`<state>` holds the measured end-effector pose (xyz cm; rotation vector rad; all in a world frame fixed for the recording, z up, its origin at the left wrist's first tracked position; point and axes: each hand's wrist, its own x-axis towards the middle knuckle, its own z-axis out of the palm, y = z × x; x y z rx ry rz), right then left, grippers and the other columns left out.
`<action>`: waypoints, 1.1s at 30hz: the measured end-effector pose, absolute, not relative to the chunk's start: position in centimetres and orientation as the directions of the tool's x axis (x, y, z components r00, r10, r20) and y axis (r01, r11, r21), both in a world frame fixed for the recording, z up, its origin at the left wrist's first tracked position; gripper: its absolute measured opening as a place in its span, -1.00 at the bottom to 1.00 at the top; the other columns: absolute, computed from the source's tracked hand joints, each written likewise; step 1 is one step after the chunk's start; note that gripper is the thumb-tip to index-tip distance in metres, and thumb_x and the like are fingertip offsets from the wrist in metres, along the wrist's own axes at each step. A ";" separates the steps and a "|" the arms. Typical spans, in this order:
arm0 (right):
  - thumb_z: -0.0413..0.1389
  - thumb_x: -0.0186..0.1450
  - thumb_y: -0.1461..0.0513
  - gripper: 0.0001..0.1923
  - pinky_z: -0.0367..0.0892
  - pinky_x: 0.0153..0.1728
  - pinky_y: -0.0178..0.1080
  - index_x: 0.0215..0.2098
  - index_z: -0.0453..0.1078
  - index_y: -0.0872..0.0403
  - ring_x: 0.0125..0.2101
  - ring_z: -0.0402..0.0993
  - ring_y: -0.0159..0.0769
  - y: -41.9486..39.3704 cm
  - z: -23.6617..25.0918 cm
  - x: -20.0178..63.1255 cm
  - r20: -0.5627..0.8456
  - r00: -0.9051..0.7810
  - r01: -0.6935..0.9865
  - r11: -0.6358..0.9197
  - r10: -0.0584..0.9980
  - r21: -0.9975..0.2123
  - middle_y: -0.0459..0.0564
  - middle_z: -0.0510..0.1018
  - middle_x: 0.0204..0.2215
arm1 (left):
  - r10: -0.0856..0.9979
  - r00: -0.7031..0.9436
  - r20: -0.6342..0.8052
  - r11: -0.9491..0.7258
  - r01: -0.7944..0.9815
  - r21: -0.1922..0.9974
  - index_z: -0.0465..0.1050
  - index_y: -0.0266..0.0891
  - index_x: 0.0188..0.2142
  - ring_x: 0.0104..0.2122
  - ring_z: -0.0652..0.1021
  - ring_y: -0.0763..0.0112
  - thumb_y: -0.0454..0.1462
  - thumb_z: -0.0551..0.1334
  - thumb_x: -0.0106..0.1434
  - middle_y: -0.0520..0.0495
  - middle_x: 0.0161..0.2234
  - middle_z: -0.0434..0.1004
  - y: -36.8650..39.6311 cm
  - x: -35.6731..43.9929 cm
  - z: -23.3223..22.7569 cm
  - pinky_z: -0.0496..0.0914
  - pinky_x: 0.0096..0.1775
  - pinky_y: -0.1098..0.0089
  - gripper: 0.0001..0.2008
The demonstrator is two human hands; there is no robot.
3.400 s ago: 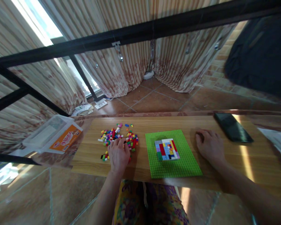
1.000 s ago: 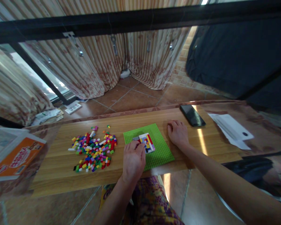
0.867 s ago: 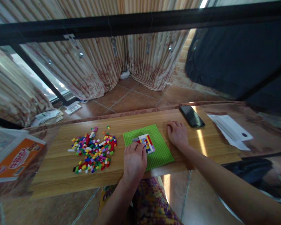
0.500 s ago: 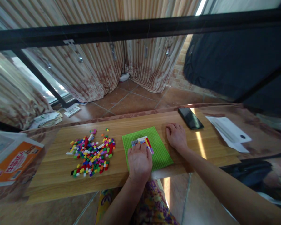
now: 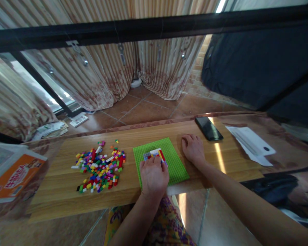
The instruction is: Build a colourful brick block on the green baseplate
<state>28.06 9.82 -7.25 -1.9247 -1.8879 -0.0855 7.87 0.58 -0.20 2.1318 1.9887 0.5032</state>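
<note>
A green baseplate [image 5: 173,158] lies on the wooden board [image 5: 66,191], with a small patch of coloured bricks [image 5: 154,153] fixed on it. My left hand [image 5: 154,177] lies flat over the near part of that patch, fingers pressing down on the bricks. Whether a brick is under the fingers is hidden. My right hand [image 5: 193,149] rests on the board, loosely curled, touching the plate's right edge. A pile of loose coloured bricks [image 5: 99,165] is spread out to the left of the plate.
A black phone [image 5: 208,128] lies at the board's far right, with a white paper sheet [image 5: 250,143] beyond it. An orange-labelled plastic box [image 5: 11,174] sits at the far left. A black bar [image 5: 154,27] crosses overhead. Curtains and tiled floor lie behind.
My left hand left the loose pile and moved right onto the baseplate, then slid down over the brick patch. My right hand stayed beside the plate. The view shifted left.
</note>
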 end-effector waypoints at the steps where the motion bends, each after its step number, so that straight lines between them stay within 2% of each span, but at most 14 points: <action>1: -0.08 0.33 0.19 -0.71 0.17 -0.11 -0.10 -0.18 0.45 0.10 -0.13 0.31 -0.08 9.8 -7.3 28.1 0.345 0.064 0.964 0.031 0.937 -0.263 0.13 0.52 -0.15 | 0.993 0.039 0.107 -0.075 0.932 0.354 0.45 -0.21 -0.35 -0.29 0.52 0.24 -0.28 0.12 0.25 -0.09 -0.36 0.56 0.6 7.9 -0.2 0.21 -0.19 0.24 -0.86; 9: -0.08 0.32 0.20 -0.72 0.16 -0.13 -0.10 -0.19 0.45 0.10 -0.15 0.31 -0.08 9.8 -7.2 28.1 0.356 0.062 0.965 0.035 0.932 -0.260 0.13 0.52 -0.16 | 1.000 -0.004 0.027 -0.005 0.947 0.323 0.45 -0.24 -0.32 -0.28 0.54 0.20 -0.28 0.12 0.25 -0.11 -0.33 0.57 1.1 8.3 0.2 0.23 -0.19 0.21 -0.85; 16: -0.09 0.33 0.20 -0.71 0.17 -0.12 -0.10 -0.18 0.45 0.10 -0.13 0.30 -0.08 9.7 -7.2 28.0 0.354 0.061 0.963 0.037 0.933 -0.265 0.14 0.51 -0.16 | 0.998 0.058 0.018 -0.061 0.934 0.353 0.44 -0.25 -0.22 -0.20 0.52 0.15 -0.23 0.14 0.29 -0.15 -0.24 0.55 0.9 8.2 0.5 0.27 -0.15 0.18 -0.84; 21: -0.08 0.32 0.20 -0.71 0.18 -0.12 -0.08 -0.18 0.46 0.10 -0.13 0.30 -0.06 9.6 -7.1 27.9 0.351 0.072 0.964 0.025 0.934 -0.264 0.14 0.51 -0.17 | 0.989 0.123 0.086 -0.149 0.875 0.461 0.43 -0.22 -0.14 -0.15 0.50 0.16 -0.32 0.16 0.25 -0.14 -0.17 0.54 0.5 7.0 -0.5 0.30 -0.10 0.17 -0.82; 27: -0.09 0.33 0.20 -0.69 0.18 -0.12 -0.08 -0.15 0.46 0.11 -0.13 0.30 -0.06 9.6 -7.0 27.9 0.345 0.071 0.961 0.029 0.936 -0.274 0.15 0.51 -0.16 | 0.961 0.099 0.258 -0.243 0.750 0.615 0.39 -0.21 -0.04 -0.22 0.51 0.26 -0.40 0.10 0.27 -0.08 -0.24 0.57 0.0 5.6 -2.2 0.35 -0.09 0.20 -0.72; 30: -0.08 0.32 0.19 -0.69 0.18 -0.12 -0.07 -0.16 0.46 0.11 -0.14 0.30 -0.05 9.6 -7.1 28.0 0.350 0.071 0.960 0.031 0.934 -0.277 0.16 0.51 -0.16 | 0.937 0.088 0.338 -0.292 0.727 0.621 0.37 -0.22 0.01 -0.21 0.50 0.28 -0.40 0.09 0.28 -0.08 -0.22 0.57 -0.3 5.2 -2.8 0.37 -0.09 0.22 -0.69; 33: -0.08 0.32 0.19 -0.69 0.18 -0.12 -0.07 -0.16 0.46 0.11 -0.13 0.30 -0.05 9.7 -7.2 28.0 0.340 0.079 0.961 0.019 0.937 -0.276 0.16 0.50 -0.15 | 0.910 0.100 0.401 -0.334 0.751 0.570 0.37 -0.23 0.02 -0.14 0.48 0.27 -0.40 0.07 0.30 -0.13 -0.13 0.54 -0.6 4.9 -3.1 0.37 -0.05 0.21 -0.68</action>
